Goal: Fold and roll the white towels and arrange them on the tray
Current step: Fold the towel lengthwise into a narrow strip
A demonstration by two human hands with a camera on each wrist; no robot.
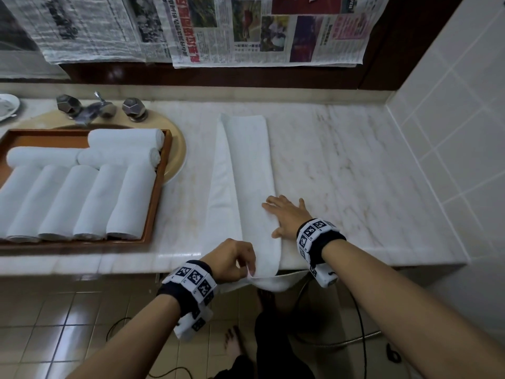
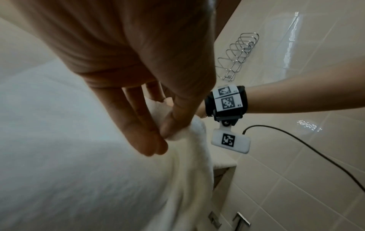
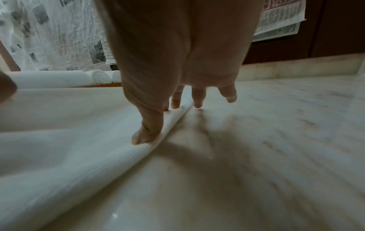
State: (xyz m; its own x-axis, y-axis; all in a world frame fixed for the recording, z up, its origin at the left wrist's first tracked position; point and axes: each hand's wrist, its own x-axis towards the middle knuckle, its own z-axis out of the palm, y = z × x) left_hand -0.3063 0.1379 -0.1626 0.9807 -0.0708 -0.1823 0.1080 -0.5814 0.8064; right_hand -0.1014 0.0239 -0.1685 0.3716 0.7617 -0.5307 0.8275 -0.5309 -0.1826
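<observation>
A long white towel, folded lengthwise, lies across the marble counter with its near end hanging over the front edge. My left hand pinches that hanging end between thumb and fingers. My right hand lies flat with spread fingers on the towel's right folded edge, thumb pressing on the fold. To the left, a wooden tray holds several rolled white towels.
The tray sits over a beige sink with a chrome tap. Newspaper sheets hang on the back wall. A tiled wall bounds the counter on the right. A black cable hangs below the counter.
</observation>
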